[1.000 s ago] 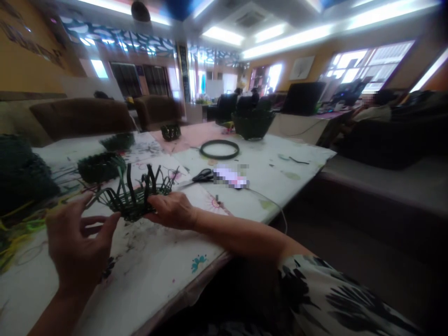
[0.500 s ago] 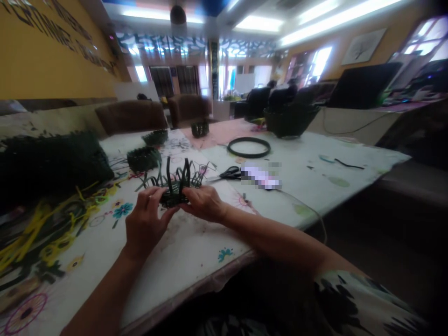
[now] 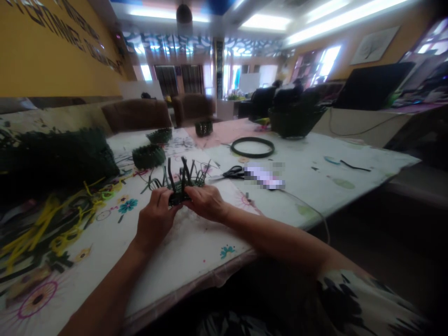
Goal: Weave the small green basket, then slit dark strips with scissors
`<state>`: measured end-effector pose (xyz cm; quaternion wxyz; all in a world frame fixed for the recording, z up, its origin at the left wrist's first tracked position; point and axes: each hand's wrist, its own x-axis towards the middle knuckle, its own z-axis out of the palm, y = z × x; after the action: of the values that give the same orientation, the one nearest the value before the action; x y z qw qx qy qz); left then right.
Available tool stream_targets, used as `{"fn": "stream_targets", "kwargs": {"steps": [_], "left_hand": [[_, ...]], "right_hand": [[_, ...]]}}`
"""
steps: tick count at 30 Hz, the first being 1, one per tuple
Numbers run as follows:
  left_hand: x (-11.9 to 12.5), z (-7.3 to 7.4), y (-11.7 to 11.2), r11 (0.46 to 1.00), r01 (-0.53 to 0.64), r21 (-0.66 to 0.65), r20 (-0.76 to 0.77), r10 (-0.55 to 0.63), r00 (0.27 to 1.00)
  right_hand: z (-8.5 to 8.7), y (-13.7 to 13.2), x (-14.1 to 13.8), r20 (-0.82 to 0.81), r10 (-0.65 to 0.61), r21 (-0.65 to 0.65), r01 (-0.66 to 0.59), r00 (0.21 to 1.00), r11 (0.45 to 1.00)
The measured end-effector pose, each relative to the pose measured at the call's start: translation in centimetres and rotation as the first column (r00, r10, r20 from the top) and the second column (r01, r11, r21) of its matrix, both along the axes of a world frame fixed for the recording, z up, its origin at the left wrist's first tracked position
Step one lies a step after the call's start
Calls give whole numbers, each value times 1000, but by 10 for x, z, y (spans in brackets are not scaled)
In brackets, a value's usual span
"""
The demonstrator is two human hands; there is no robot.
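Note:
Between my hands is a small, partly woven dark green basket (image 3: 178, 198), its loose strips standing up and fanning out at the top. My left hand (image 3: 158, 212) grips its left side, fingers bent over the near wall and thumb low at the front. On the right side, my right hand (image 3: 206, 201) pinches the weave near the base of the upright strips. The fingertips of both hands are partly hidden by the basket. Black-handled scissors (image 3: 234, 172) lie just beyond my right hand, blades pointing left.
A blurred-out phone-like object (image 3: 264, 176) with a cable touches the scissors. Farther back are a dark green ring (image 3: 252, 147), a large dark basket (image 3: 296, 121) and small woven baskets (image 3: 149, 156). Yellow and green strips (image 3: 38, 228) and a dark green heap (image 3: 56, 154) cover the table's left.
My left hand has closed in toward the right, its fingers now bent closer against the basket. My right hand keeps its grip. The whole view has shifted slightly.

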<state>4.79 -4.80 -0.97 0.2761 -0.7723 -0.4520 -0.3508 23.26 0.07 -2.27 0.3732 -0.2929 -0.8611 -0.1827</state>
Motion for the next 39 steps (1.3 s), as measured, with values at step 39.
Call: {"fn": "stream_targets", "kwargs": {"steps": [39], "left_hand": [[-16, -14, 14, 958, -197, -209, -107, 178, 978]], "right_hand": [[14, 2, 4, -166, -184, -564, 60, 969, 824]]}}
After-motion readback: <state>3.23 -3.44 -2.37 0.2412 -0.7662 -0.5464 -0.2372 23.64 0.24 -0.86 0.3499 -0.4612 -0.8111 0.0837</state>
